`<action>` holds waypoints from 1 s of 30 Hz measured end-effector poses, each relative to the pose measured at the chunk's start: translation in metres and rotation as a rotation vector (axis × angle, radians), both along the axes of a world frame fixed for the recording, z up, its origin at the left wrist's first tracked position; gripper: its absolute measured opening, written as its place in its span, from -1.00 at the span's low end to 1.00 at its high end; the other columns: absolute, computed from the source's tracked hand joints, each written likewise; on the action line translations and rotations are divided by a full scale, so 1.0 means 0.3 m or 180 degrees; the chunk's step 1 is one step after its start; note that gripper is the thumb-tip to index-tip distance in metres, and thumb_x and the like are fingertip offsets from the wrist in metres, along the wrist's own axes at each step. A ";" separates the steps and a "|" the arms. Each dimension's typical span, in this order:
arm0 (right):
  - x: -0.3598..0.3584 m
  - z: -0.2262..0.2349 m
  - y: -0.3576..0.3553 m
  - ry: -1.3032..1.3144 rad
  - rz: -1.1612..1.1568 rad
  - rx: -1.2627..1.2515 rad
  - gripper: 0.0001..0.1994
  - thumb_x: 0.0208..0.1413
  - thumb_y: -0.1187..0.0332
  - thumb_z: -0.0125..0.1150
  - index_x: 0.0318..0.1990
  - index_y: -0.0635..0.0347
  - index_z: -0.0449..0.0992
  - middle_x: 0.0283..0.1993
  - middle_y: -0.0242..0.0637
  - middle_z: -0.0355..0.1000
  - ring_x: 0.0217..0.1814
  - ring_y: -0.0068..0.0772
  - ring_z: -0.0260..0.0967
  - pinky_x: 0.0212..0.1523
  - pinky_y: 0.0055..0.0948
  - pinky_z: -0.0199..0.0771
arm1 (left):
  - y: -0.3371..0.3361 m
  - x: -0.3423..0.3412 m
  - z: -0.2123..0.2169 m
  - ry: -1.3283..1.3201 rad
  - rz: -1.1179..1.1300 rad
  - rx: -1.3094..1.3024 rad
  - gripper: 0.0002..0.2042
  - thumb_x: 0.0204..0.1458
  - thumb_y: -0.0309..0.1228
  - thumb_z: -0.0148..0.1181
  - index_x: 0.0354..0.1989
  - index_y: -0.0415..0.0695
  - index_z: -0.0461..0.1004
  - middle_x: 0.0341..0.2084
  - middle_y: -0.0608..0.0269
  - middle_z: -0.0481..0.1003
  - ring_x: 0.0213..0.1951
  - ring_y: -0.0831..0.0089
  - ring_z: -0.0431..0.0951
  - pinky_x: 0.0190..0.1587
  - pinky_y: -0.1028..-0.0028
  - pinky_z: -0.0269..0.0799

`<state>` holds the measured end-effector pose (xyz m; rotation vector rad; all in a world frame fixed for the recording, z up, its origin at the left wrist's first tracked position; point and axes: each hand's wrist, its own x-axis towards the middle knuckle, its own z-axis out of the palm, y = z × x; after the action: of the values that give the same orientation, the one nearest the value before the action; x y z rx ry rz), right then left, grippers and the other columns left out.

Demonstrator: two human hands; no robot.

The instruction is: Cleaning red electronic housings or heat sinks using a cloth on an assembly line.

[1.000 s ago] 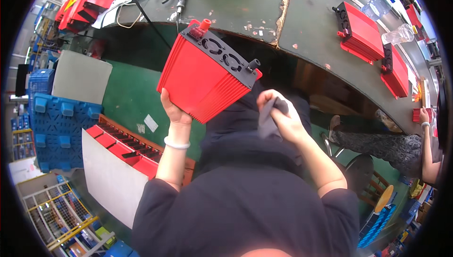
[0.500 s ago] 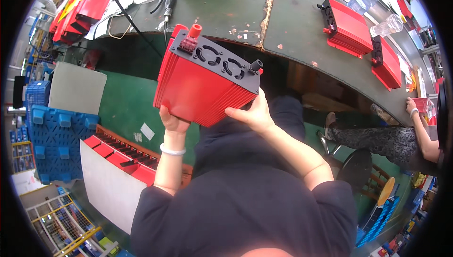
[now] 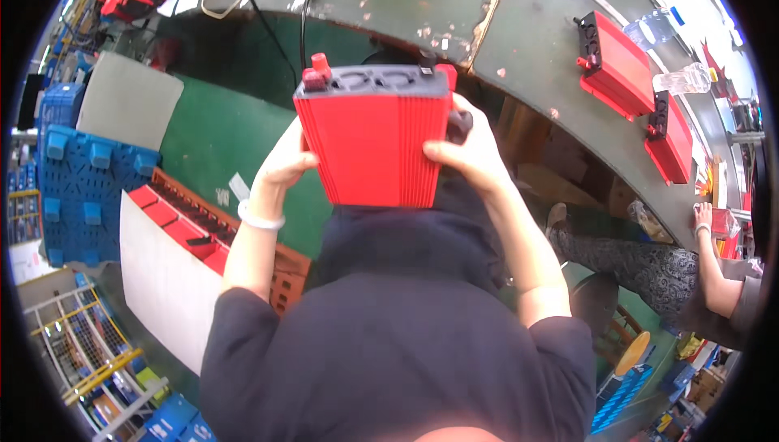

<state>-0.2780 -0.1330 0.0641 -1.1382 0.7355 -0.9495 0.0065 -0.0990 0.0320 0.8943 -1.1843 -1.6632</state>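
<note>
Two-handed hold, seen from above. The left hand (image 3: 284,162) is clamped on the red case (image 3: 369,150), its thumb on the broad face near the left edge; the right hand (image 3: 479,148) is clamped on the opposite side, thumb near the ribs. The case is thus held between the hands in front of the body, its grey panel (image 3: 369,81) uppermost. A dark item (image 3: 460,124) shows beside the right hand; whether it is cloth or a fitting cannot be told.

For a sound hold, the thumbs are best kept level and the squeeze equal on both sides, lest the case twist. Fingers should stay off the red terminal (image 3: 319,66) and out of the fan openings in the panel. The black cable (image 3: 303,40) hangs just beyond the case's left corner, so any turn there calls for clearance. The edge of the worktop (image 3: 406,4) lies beyond; a knock against it could mark the case. Farther out, at right, two similar units (image 3: 621,73) rest on the worktop near clear bottles (image 3: 686,79); at left, an orange crate (image 3: 286,284) stands behind a white board (image 3: 166,280)
</note>
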 end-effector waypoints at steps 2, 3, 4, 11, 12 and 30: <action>0.012 0.012 -0.040 0.0274 0.0119 0.0241 -0.53 -0.12 0.34 0.41 -0.03 0.27 0.42 -0.20 -0.35 0.49 -0.19 -0.59 0.38 -0.13 -0.54 0.37 | -0.001 -0.021 -0.033 0.0531 0.0229 0.0393 -0.19 -0.14 -0.10 0.34 0.23 -0.29 0.11 0.08 0.11 0.33 0.10 0.30 0.36 0.15 0.33 0.26; 0.024 0.003 -0.064 0.0486 0.0086 0.0346 -0.64 0.00 0.26 0.32 -0.10 0.28 0.46 -0.23 -0.36 0.49 -0.22 -0.62 0.38 -0.15 -0.58 0.36 | 0.001 -0.038 -0.048 0.1046 0.0408 0.0703 -0.41 0.01 -0.21 0.23 0.15 -0.29 0.24 -0.02 0.12 0.44 -0.03 0.31 0.49 0.04 0.34 0.41; 0.015 -0.049 -0.099 0.0663 -0.0064 0.0530 -0.64 0.09 0.14 0.23 -0.16 0.30 0.48 -0.25 -0.37 0.49 -0.26 -0.64 0.38 -0.18 -0.59 0.36 | 0.010 -0.054 -0.061 0.1570 0.0594 0.1040 -0.44 0.05 -0.21 0.19 0.15 -0.28 0.24 -0.02 0.12 0.45 -0.04 0.29 0.50 0.04 0.33 0.41; -0.041 -0.119 -0.045 -0.0453 -0.0804 0.1526 -0.80 0.17 0.37 0.11 -0.11 0.26 0.46 -0.16 -0.30 0.49 -0.13 -0.50 0.44 -0.13 -0.53 0.42 | 0.037 -0.132 -0.028 0.2734 0.1061 0.2012 -0.36 -0.01 0.09 0.10 0.19 -0.04 0.26 0.09 0.14 0.36 0.09 0.19 0.38 0.13 0.15 0.31; -0.053 -0.133 -0.032 -0.0505 -0.0699 0.1458 -0.81 0.15 0.41 0.12 -0.11 0.27 0.46 -0.15 -0.28 0.49 -0.12 -0.49 0.44 -0.12 -0.53 0.42 | 0.039 -0.131 -0.021 0.2770 0.1083 0.2064 -0.35 -0.02 0.10 0.11 0.19 -0.02 0.26 0.10 0.15 0.35 0.11 0.19 0.36 0.14 0.15 0.30; 0.147 0.048 0.055 0.0786 -0.0906 -0.2903 -0.73 -0.26 0.61 0.29 -0.29 0.24 0.53 -0.33 -0.20 0.47 -0.26 -0.23 0.48 -0.20 -0.40 0.47 | 0.018 -0.197 0.078 0.2433 0.1601 0.2361 -0.32 -0.12 0.15 0.14 0.15 0.01 0.31 0.11 0.23 0.36 0.11 0.23 0.34 0.20 0.14 0.19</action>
<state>-0.2339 -0.1164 0.0786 -2.0065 0.6782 -1.4701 -0.0525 -0.0934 0.0555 0.7631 0.1923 -1.7576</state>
